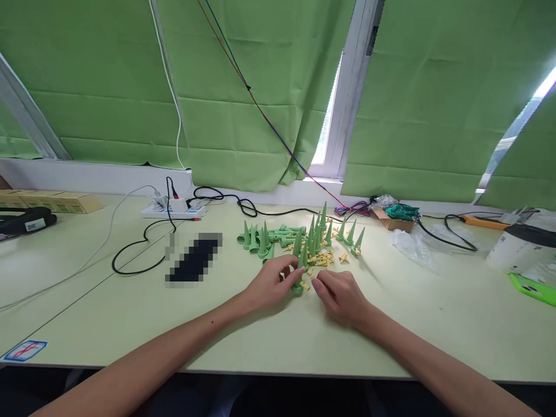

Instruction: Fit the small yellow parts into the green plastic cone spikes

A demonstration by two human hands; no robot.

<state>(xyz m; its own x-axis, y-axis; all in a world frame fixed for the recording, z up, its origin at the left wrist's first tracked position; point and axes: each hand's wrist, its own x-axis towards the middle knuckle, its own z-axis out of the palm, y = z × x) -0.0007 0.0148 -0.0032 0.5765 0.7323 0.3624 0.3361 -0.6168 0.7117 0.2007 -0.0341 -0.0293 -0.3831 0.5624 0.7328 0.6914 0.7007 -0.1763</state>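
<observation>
My left hand [273,281] pinches a green pointed cone [297,286] that stands upright near the front of a cluster. Beside it my right hand [342,296] rests on the table with its fingers curled together; whatever they hold, if anything, is hidden. Small yellow cross-shaped pieces [324,259] lie just beyond both hands, a few between them. Behind those stand several more upright green cones [311,236]. Green tube-like parts [282,234] lie in a heap at the back left of the cluster.
A pixelated dark patch [195,260] covers something left of the cones. A power strip [174,207] with cables is at the back. To the right are a small cardboard box [394,222], plastic bags [412,248], a white container [516,250] and a green phone [534,288].
</observation>
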